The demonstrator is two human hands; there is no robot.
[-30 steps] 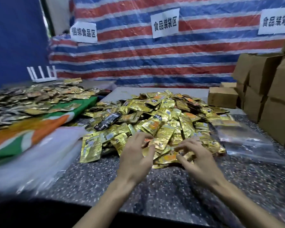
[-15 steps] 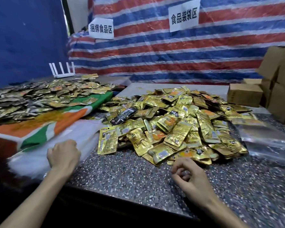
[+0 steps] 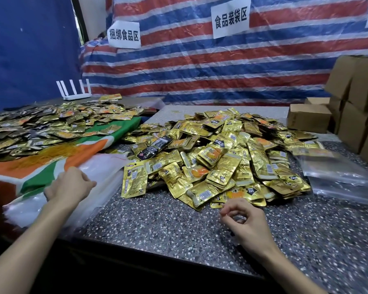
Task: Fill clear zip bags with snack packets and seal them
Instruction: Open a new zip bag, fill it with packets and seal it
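Left grip [image 3: 69,185] on zip bags [image 3: 103,171] at 9 o'clock, hold unclear; right grip [image 3: 242,217] empty, loose. Peel one bag only, clear of packets [image 3: 221,164].

Back wall: red/white/blue striped tarp [image 3: 200,81] under clear plastic sheet, white paper signs [image 3: 231,19] w/ black Chinese chars stuck on it. Left side: dark blue wall [image 3: 30,49]. Worktop [image 3: 179,232] is grey speckled stone, dark front edge. White router [image 3: 74,91], antennas up, far left by the tarp. Brown cardboard boxes [image 3: 361,98] stacked far right, small box [image 3: 308,117] beside them. Light flat, even.
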